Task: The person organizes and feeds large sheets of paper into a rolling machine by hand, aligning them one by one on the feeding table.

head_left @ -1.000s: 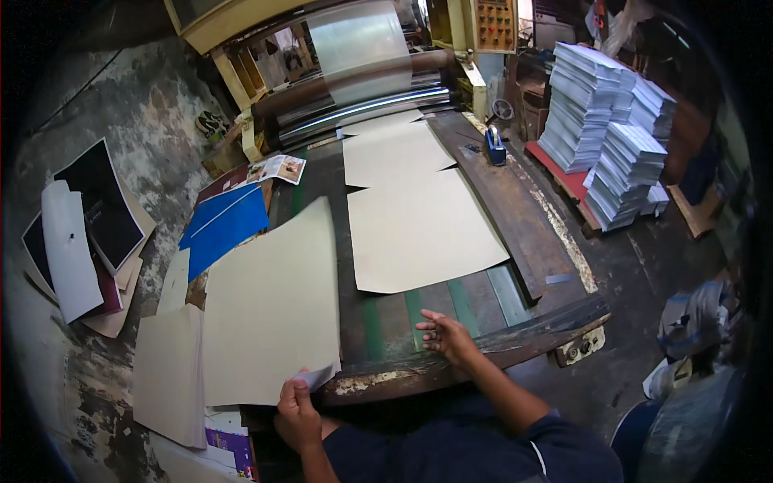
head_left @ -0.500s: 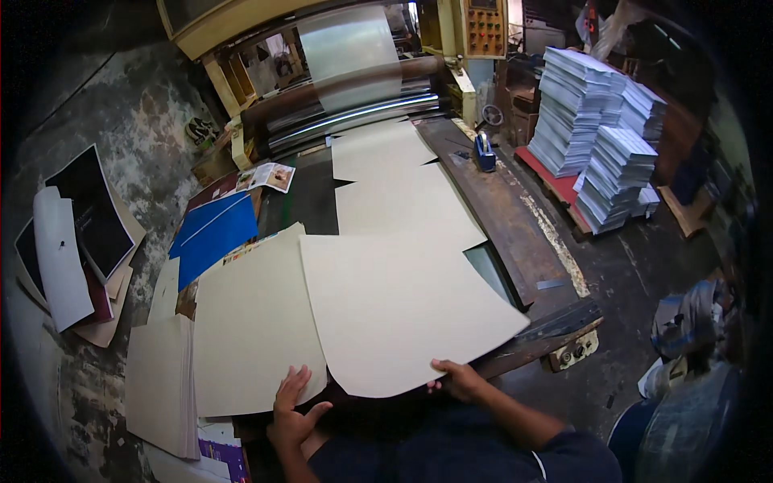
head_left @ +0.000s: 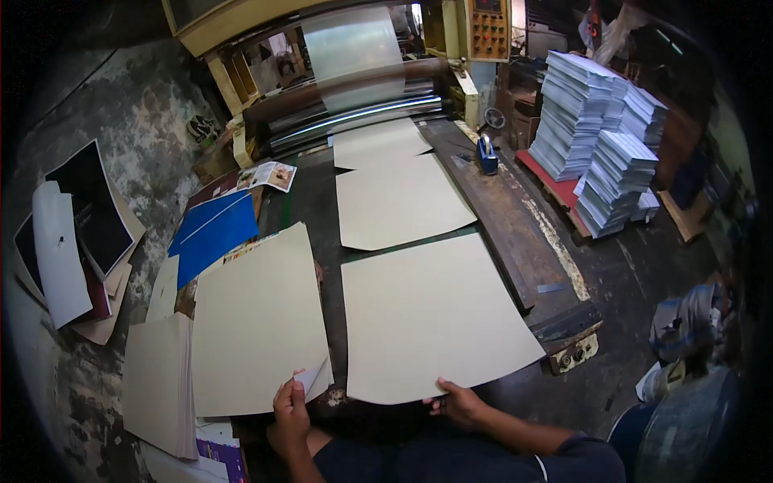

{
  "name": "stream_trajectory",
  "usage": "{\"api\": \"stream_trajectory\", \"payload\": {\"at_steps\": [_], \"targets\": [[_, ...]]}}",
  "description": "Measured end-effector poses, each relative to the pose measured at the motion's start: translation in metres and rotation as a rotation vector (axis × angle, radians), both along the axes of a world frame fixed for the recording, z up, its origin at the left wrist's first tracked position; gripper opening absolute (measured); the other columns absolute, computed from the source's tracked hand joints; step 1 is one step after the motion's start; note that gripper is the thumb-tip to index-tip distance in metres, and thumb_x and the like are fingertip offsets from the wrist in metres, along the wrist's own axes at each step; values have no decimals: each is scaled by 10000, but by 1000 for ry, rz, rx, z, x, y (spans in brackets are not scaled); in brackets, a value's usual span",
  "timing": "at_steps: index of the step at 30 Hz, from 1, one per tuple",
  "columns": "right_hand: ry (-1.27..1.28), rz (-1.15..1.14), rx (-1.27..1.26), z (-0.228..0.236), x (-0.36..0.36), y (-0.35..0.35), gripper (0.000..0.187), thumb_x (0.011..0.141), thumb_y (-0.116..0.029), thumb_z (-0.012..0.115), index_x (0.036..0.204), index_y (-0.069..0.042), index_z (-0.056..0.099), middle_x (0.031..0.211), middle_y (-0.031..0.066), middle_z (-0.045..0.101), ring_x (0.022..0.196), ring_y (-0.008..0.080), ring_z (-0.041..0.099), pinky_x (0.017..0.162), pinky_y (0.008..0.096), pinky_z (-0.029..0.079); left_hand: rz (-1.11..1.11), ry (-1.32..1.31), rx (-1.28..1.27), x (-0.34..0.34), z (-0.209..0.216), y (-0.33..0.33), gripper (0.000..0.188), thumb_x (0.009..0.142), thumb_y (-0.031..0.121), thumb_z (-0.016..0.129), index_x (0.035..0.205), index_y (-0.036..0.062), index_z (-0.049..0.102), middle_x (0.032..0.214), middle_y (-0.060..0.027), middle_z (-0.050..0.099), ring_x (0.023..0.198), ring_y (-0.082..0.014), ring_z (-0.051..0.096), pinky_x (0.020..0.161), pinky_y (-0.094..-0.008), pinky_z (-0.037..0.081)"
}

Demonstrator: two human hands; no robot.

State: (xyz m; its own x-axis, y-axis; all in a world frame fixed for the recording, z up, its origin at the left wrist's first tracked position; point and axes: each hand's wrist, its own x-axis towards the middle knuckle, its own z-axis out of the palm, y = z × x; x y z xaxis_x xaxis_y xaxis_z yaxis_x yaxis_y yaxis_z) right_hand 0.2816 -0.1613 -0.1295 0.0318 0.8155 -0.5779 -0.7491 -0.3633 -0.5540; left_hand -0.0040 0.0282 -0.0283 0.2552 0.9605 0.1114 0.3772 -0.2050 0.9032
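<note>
A large cream paper sheet (head_left: 435, 322) lies flat on the dark feed table, and my right hand (head_left: 460, 404) is closed on its near edge, thumb on top. To its left is a pile of cream sheets (head_left: 258, 322). My left hand (head_left: 291, 409) pinches the near right corner of the pile's top sheet, which is curled up and shows a paler underside. Farther ahead, more cream sheets (head_left: 403, 201) lie in a line running up to the shiny roller (head_left: 354, 121). A narrow gap parts them from the sheet at my right hand.
Clear film (head_left: 354, 56) hangs above the rollers. A blue tape dispenser (head_left: 486, 154) stands on the right-hand ledge. Tall white paper stacks (head_left: 576, 113) rest on a red pallet at right. At left are another cream stack (head_left: 157, 386), a blue sheet (head_left: 213, 229) and leaning black boards (head_left: 97, 209).
The sheet under my right hand has shifted right, off the pile, and lies straighter. The sheets ahead moved toward the roller. My left hand closed on the pile's top corner and lifted it.
</note>
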Motion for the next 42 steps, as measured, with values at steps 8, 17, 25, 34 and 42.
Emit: {"api": "stream_trajectory", "payload": {"at_steps": [8, 17, 25, 34, 42], "targets": [[47, -132, 56, 2, 30, 56, 437, 1024, -439, 375, 1214, -57, 473, 944, 113, 632, 710, 144, 547, 754, 371, 500, 102, 326, 355, 29, 2, -19, 303, 956, 247, 550, 1141, 36, 665, 1186, -132, 657, 1184, -308, 560, 1121, -480, 231], [-49, -417, 51, -12, 31, 92, 348, 1006, -406, 436, 1159, -93, 433, 930, 88, 635, 686, 149, 558, 645, 346, 536, 321, -691, -138, 16, 11, -7, 526, 981, 299, 562, 1332, -76, 450, 1244, -176, 573, 1149, -253, 546, 1033, -371, 386], [-50, -522, 75, 12, 32, 75, 513, 990, -345, 484, 1426, -137, 313, 1112, 88, 579, 836, 163, 564, 729, 353, 539, 17, -177, 129, 31, 31, -36, 428, 990, 335, 532, 1132, -53, 642, 1154, -159, 652, 1159, -302, 565, 1107, -434, 293], [-330, -205, 462, 20, 31, 60, 508, 888, -364, 630, 1201, 29, 553, 1079, 141, 625, 953, 179, 601, 722, 307, 479, -494, 307, 432, 40, 51, -33, 589, 867, 609, 568, 1097, 80, 685, 1251, -141, 625, 1388, -407, 336, 1135, -615, 64], [-134, -43, 223, 7, 23, -7, 338, 957, -294, 550, 1090, 15, 585, 845, 107, 666, 675, 168, 629, 557, 255, 456, -363, 220, 206, 13, 29, -2, 626, 722, 289, 834, 1223, -7, 601, 1299, -161, 597, 1345, -358, 424, 1127, -448, 275]]}}
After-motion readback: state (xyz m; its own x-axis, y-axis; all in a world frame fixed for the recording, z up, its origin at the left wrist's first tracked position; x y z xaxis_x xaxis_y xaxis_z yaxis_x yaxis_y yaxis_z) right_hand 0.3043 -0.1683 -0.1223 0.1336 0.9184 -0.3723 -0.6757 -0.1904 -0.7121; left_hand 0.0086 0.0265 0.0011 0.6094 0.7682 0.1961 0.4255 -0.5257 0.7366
